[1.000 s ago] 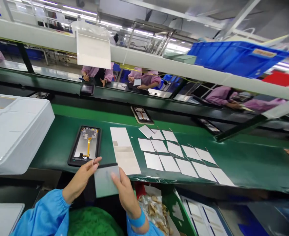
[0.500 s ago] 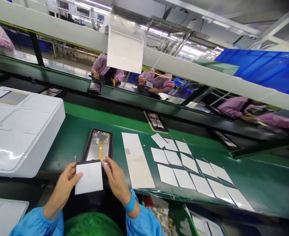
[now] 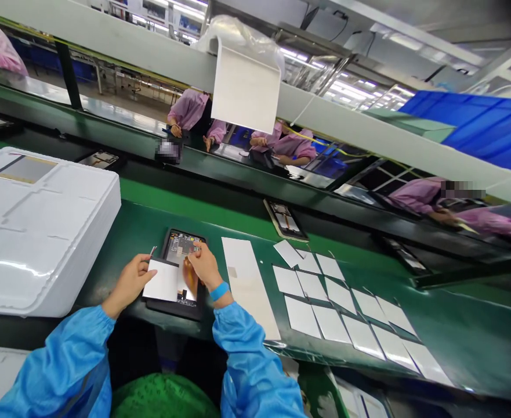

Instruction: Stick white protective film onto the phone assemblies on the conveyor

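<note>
My left hand pinches a flat white square battery by its left edge; it has a dark top strip, and thin wires rise beside my fingers. The battery is over the lower left of an opened tablet, whose circuit board and orange flex cable show. Whether the battery touches the tablet I cannot tell. Over the tablet's upper right, my right hand has its fingertips pinched together near the board. What they hold, if anything, is too small to make out.
Several white batteries lie in rows on the green bench, right of a long white sheet. Stacked white plastic trays stand at left. Another opened tablet rests farther back. Co-workers in pink sit across the line.
The battery has moved forward and up, from in front of the tablet to over its lower left. My right hand has left the battery's corner for the tablet's upper right.
</note>
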{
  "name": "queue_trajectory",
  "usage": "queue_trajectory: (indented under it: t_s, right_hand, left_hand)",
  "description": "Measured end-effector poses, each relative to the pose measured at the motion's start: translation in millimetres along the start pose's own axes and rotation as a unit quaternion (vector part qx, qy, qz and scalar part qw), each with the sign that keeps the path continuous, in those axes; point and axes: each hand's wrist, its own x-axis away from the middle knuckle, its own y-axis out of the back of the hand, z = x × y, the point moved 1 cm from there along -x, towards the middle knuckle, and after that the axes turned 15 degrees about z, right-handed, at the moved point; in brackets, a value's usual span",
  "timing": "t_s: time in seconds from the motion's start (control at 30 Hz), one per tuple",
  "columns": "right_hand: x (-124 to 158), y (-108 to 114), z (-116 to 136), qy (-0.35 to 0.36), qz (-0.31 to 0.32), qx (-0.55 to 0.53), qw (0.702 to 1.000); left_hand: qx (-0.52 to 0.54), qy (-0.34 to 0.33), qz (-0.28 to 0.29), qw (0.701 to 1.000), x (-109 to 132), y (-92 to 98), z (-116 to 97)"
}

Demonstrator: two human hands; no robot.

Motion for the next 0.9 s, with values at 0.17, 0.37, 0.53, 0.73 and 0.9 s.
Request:
queue_trajectory:
  t_s: [0.17, 0.37, 0.53, 0.73, 0.9]
  right_hand:
    - [1, 25, -21, 0.022, 0.004, -0.11, 0.994]
    - [51, 45, -35, 0.061, -0.076, -0.242, 0.965]
    - [78, 32, -43, 0.079, -0.069, -0.266, 0.958]
    - [82, 23, -39, 0.09, -0.059, -0.237, 0.966]
    - [80, 19, -38, 0.096, -0.058, -0.197, 0.974]
  left_hand:
    - [-0.037, 0.002, 0.044, 0.998, -35, -25.1, -5]
    - [-0.061, 0.0, 0.042, 0.997, -49, -38.5, -9]
    - [-0.052, 0.004, 0.039, 0.998, -51, -40.8, -7]
    - [-0.082, 0.007, 0.028, 0.996, -52, -37.7, -4]
    - [-0.089, 0.008, 0.022, 0.996, -52, -35.6, -2]
